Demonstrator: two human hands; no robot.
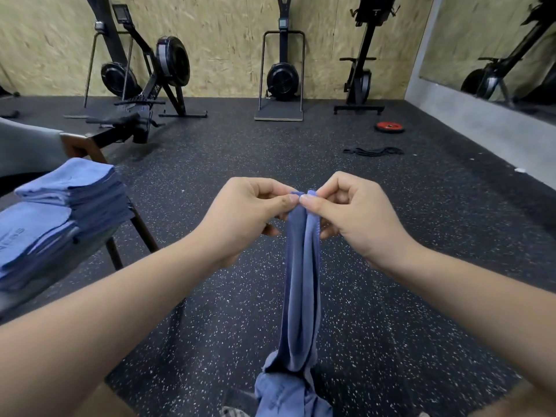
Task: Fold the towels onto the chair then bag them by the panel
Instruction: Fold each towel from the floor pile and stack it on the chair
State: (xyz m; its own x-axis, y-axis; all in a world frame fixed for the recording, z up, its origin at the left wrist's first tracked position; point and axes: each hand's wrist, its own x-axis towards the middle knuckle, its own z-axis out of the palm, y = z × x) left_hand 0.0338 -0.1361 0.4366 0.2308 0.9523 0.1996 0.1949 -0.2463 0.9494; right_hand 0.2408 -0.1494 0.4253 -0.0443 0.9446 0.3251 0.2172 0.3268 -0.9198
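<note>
At the bottom edge, the lower end of a blue towel (301,281) lies bunched close to the person. It carries a faint print that is too blurred to read. From there the towel rises as a narrow, gathered strip to the hands.

Both hands hold its top edge over the floor. The left hand (246,218) pinches one corner between thumb and forefinger, and the right hand (355,215) pinches the other corner the same way. The two pinches almost touch, and the remaining fingers of each hand are curled in toward the palm. Both forearms are bare.

On the left, folded blue towels (60,218) are piled on the chair (87,145), which has a dark wooden frame and a grey back. There are two stacks side by side, the farther one taller than the nearer. The top towel of the nearer stack bears dark printed letters. They are cut by the frame edge and skewed, so they cannot be read with any certainty.

The floor (391,296) is black rubber flecked with white. Farther out to the right lie black elastic bands (374,151), with a red weight plate (389,127) beyond them.

Along the far wall of pale chipboard (228,31) stand black exercise machines:
- a rowing machine (150,82) on the left, with white lettering on its rail that is too small to make out;
- an upright fan machine (282,76) in the middle;
- another machine (359,79) to its right.

A mirror (496,49) covers the right-hand wall.
</note>
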